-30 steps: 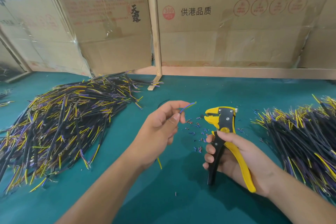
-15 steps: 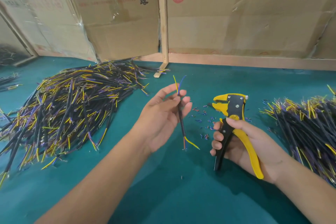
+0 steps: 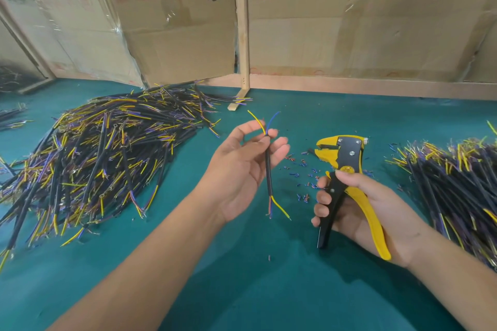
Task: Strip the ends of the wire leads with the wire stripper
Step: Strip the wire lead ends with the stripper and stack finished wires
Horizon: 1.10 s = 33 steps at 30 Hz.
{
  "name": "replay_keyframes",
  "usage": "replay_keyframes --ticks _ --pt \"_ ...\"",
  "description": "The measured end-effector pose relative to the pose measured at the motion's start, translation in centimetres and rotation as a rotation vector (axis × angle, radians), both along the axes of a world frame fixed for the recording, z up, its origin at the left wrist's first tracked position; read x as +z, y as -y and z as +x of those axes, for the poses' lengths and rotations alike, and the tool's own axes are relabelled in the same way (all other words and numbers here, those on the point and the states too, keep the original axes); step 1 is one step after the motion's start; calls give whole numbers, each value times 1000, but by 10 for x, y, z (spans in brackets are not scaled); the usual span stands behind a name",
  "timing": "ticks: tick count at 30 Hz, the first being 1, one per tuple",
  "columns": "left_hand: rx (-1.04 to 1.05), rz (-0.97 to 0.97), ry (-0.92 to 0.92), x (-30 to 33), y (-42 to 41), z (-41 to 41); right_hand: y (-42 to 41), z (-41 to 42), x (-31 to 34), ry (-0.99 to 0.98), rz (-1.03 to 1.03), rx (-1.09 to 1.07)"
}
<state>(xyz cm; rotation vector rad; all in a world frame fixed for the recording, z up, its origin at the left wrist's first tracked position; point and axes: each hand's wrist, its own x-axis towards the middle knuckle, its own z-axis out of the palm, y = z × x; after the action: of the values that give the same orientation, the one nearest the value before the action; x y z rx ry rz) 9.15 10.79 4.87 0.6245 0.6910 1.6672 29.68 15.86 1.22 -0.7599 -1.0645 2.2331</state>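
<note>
My left hand [image 3: 243, 166] pinches a short black cable [image 3: 268, 172] near its top, between thumb and fingertips. The cable hangs upright; yellow and blue leads fan out above the fingers, and yellow, blue and red leads splay below. My right hand [image 3: 357, 204] grips the yellow and black wire stripper [image 3: 343, 169] by its handles, jaws pointing up and left, a hand's width right of the cable. The stripper's jaws hold nothing.
A large pile of black cables [image 3: 94, 158] lies on the green table [image 3: 242, 290] at the left, another pile [image 3: 457, 191] at the right. Small bits of stripped insulation [image 3: 298, 172] litter the mat between my hands. Cardboard boxes [image 3: 349, 21] and a wooden post [image 3: 242, 35] stand behind.
My left hand has turned the cable from pointing right toward the stripper to hanging upright with its lower leads showing. The stripper has stayed in my right hand.
</note>
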Motion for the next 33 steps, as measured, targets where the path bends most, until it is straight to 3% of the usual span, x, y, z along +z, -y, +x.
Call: replay_keyframes --ticks 3,7,15,24,33 --pt "-11 46 -125 0 1 0 -1 0 0 -1 -7 0" --pt "3 221 -596 1 5 -1 -1 0 0 -16 -20 -7" --pt "-66 209 -573 -1 7 0 -8 3 -11 -52 36 91" --pt "87 158 -877 -5 5 -1 -3 10 -5 -148 159 233" --pt "126 158 -928 -4 7 3 12 9 8 -159 177 228"
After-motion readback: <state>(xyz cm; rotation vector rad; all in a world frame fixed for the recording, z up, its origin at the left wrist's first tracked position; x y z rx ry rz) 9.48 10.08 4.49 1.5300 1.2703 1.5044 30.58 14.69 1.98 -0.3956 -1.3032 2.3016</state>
